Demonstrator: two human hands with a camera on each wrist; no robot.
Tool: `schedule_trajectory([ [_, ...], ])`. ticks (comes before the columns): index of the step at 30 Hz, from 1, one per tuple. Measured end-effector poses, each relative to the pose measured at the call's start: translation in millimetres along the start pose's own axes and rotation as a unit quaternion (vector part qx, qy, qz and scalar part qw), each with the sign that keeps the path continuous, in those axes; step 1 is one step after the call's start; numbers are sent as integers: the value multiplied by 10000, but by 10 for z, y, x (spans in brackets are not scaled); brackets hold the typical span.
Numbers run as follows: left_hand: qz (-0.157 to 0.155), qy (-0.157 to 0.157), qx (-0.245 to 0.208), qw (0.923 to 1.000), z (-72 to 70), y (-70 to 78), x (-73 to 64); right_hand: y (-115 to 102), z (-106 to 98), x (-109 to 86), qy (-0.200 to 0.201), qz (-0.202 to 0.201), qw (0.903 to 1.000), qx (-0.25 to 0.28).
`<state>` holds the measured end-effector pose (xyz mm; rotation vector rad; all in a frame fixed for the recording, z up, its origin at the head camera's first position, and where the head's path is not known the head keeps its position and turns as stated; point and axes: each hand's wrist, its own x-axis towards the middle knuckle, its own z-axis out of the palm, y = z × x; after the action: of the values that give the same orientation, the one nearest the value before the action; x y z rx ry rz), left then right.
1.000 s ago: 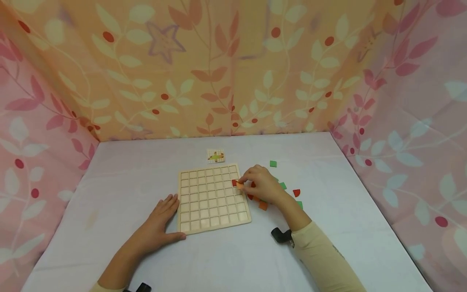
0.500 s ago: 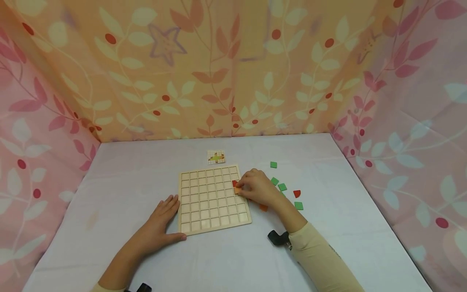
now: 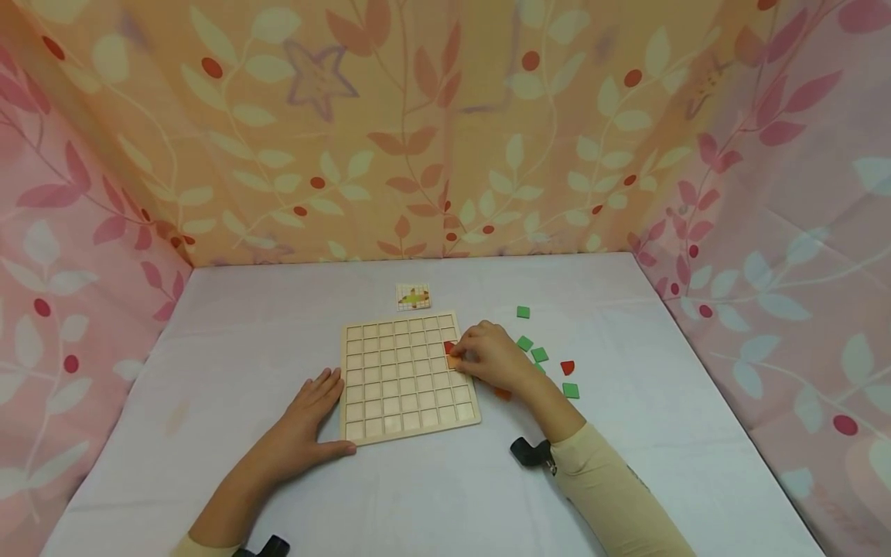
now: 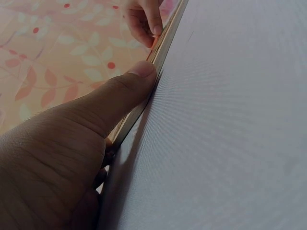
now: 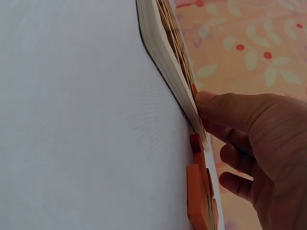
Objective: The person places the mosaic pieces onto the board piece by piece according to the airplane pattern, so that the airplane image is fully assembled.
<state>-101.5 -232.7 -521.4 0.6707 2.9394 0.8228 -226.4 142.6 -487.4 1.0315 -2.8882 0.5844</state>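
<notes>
A square wooden grid board [image 3: 399, 381] lies on the white table. My left hand [image 3: 304, 422] rests flat at its left side, fingers straight along the edge and thumb [image 4: 139, 72] at the near corner. At the right edge of the grid, my right hand [image 3: 496, 357] pinches an orange tile [image 3: 452, 362] down in a cell, its thumb and fingertips covering much of it. Directly beyond that tile, a red tile [image 3: 448, 347] sits in the neighbouring cell. The right wrist view has the thumb [image 5: 225, 106] low over the board's rim.
A small pattern card [image 3: 414, 297] lies beyond the board. Right of the right hand are loose green tiles [image 3: 540, 354] and a red rounded piece [image 3: 568, 367]. An orange piece [image 5: 195, 196] and red ones lie beside the board, partly under that hand. Patterned cloth walls [image 3: 445, 155] surround the table.
The right hand has brought the orange tile slightly nearer and down into the cell below the red one, then stays there. The left hand has not moved.
</notes>
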Motion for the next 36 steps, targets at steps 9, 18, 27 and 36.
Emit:
schedule_trajectory([
  [9,-63,-79,-50,9999,-17,2,4,-5,-5,-4,-17,167,9994,304],
  [18,-158,-187,-93,9997,-27,7,5,-21,-17,0,-115,341,9983,462],
  [27,-91,-75,-103,9999,-25,19,-4,-75,-129,-1,-160,105,9997,142],
  [36,-17,-83,-37,10000,-24,27,13,-189,-521,-131,115,-33,9990,437],
])
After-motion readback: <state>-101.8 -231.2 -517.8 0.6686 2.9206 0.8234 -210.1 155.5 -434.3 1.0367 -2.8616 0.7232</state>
